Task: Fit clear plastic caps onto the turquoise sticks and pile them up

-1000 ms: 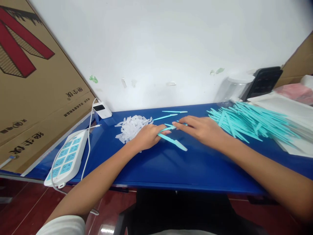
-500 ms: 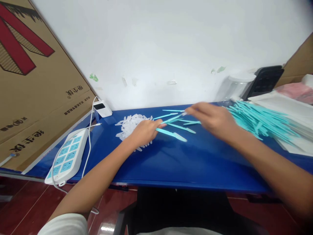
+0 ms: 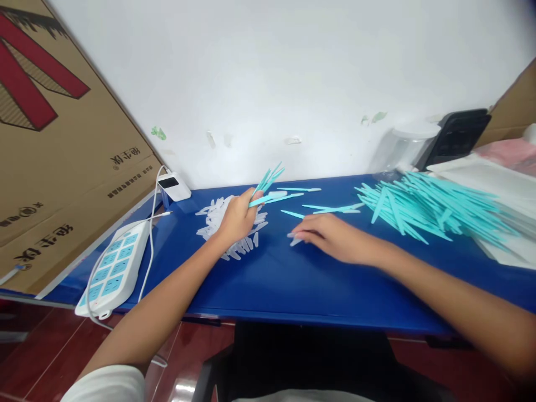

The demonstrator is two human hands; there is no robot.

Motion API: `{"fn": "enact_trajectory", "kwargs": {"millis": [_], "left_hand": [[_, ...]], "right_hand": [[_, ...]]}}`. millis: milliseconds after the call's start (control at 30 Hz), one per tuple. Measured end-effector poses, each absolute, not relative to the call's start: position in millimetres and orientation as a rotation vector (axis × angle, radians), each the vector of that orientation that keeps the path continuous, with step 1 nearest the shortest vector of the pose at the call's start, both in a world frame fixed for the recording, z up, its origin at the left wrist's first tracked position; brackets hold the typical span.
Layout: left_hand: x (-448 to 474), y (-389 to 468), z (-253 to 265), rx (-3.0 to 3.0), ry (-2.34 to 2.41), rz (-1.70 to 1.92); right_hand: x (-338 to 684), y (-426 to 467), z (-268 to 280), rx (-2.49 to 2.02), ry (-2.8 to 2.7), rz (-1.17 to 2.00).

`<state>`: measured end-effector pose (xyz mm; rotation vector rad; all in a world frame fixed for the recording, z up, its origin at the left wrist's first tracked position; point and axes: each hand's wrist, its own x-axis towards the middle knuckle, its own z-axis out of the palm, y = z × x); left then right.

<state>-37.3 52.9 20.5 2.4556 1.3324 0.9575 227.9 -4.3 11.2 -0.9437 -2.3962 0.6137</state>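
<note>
My left hand point(image 3: 242, 216) is closed around several thin teal eyebrow razors point(image 3: 268, 180), which fan out above and to the right of the fist. Beneath and behind that hand spreads a pile of small translucent blade caps point(image 3: 214, 215). Over the middle of the table, my right hand point(image 3: 330, 237) pinches a translucent cap point(image 3: 295, 240) at its fingertips. A few loose teal razors point(image 3: 333, 210) lie between the hands and the wall; one is partly covered by my right hand. Farther right is a large heap of teal razors point(image 3: 435, 209).
A white power strip point(image 3: 115, 268) with a cable and a small white device point(image 3: 173, 186) occupy the table's left end. A clear lidded jar point(image 3: 404, 148) and a black stand point(image 3: 458, 134) are at the back right. A cardboard box point(image 3: 84, 167) borders the left.
My left hand has shifted slightly left and turned its razors upward. My right hand has moved down and left, away from the razors. The right heap is more exposed.
</note>
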Motion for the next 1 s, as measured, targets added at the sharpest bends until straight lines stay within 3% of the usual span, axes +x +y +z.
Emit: {"fn": "enact_trajectory", "kwargs": {"millis": [200,333,400,600,900,1000], "left_hand": [[-24,46,11,2.723,1.692,0.442],[-21,44,7,2.831,1.841,0.252],[-22,45,5,2.859,1.857,0.261],[-23,43,4,2.912,1.806,0.35],[-47,61,25,2.707,2.079,0.402],[-60,74,24,2.509,1.953,0.648]], "right_hand": [[217,-5,8,-1.124,-2.088,0.659],[232,-3,25,-1.177,-1.841,1.082],[234,-4,30,-1.168,-1.797,1.224],[227,-6,24,-1.216,-1.893,1.181],[264,8,39,-1.39,-1.951,0.86],[267,8,36,-1.389,-2.054,1.051]]}}
